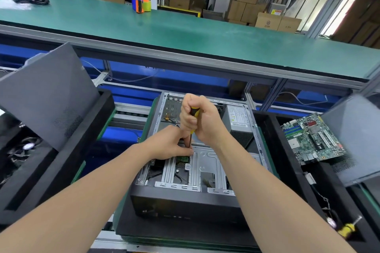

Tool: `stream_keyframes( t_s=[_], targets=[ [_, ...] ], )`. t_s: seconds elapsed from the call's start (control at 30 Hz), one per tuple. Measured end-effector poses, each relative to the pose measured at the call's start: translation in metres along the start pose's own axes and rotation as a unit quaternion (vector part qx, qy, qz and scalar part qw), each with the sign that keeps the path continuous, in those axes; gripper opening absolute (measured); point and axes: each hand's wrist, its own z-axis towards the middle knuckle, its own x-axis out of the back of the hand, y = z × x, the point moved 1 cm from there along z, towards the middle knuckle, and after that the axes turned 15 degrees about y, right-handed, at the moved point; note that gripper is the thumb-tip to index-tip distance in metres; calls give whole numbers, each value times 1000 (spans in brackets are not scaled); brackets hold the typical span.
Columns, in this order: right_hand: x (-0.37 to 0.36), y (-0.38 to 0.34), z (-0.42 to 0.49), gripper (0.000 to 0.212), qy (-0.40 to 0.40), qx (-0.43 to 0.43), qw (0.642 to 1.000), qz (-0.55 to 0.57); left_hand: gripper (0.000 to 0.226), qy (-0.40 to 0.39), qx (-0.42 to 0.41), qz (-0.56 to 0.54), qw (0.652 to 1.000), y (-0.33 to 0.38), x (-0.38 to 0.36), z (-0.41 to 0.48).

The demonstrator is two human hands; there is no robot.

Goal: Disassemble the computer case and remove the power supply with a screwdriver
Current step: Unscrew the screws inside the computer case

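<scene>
An opened computer case (207, 168) lies flat in front of me, its black front panel nearest to me. The grey power supply (239, 117) sits in its far right corner. My right hand (202, 121) grips the black and yellow handle of a screwdriver (194, 112), held upright over the middle of the case. The thin shaft runs down to the metal drive bracket (205, 160). My left hand (174, 146) pinches the lower end of the shaft near its tip, just above the bracket. The tip itself is hidden by my fingers.
A black tray on the right holds a green motherboard (312, 139) and a grey panel (355, 139). A second yellow screwdriver (347, 230) lies at the lower right. A grey side panel (45, 96) leans in the left tray. A tape dispenser (141, 5) stands on the green conveyor behind.
</scene>
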Motion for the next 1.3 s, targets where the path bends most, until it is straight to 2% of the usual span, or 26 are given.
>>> stream_keyframes(
  t_s=[0.1,0.17,0.27,0.33,0.47,0.6,0.7,0.83,0.93,0.97,1.07,1.17,1.23,1.3],
  targets=[
    [-9,6,-11,19,209,73,972,-76,25,-4,9,-13,1000,-1,-1,1],
    [-19,9,-15,22,311,89,943,-84,24,-10,10,-20,1000,-1,-2,1],
    [-29,10,-18,33,398,100,903,-129,25,-10,9,-41,999,3,-1,-1],
    [-31,12,-18,29,416,122,893,-122,24,-9,3,-47,999,5,0,-1],
    [-23,11,-17,21,360,112,926,-34,20,-16,3,-29,999,0,-1,1],
    [-9,7,-13,21,227,54,972,-29,22,-11,0,-28,1000,0,0,2],
    [1,5,-7,26,120,13,992,-25,25,-8,0,-29,1000,2,1,2],
    [9,1,1,28,-52,-46,998,5,26,-4,-6,-33,999,4,2,2],
    [6,-3,6,26,-135,-82,987,8,15,-9,2,-44,999,1,2,2],
    [4,-3,7,26,-147,-93,985,7,10,-14,9,-47,999,0,2,3],
    [-1,-2,7,25,-165,-111,980,11,16,-31,23,-49,998,-3,0,5],
    [-4,-2,5,25,-161,-99,982,15,19,-38,27,-46,998,-4,-1,5],
    [-3,-1,2,24,-131,-72,989,6,21,-40,32,-42,998,-5,-1,5],
    [-3,3,-2,24,-66,-33,997,-31,22,-44,35,-38,998,-3,0,5]
  ],
)
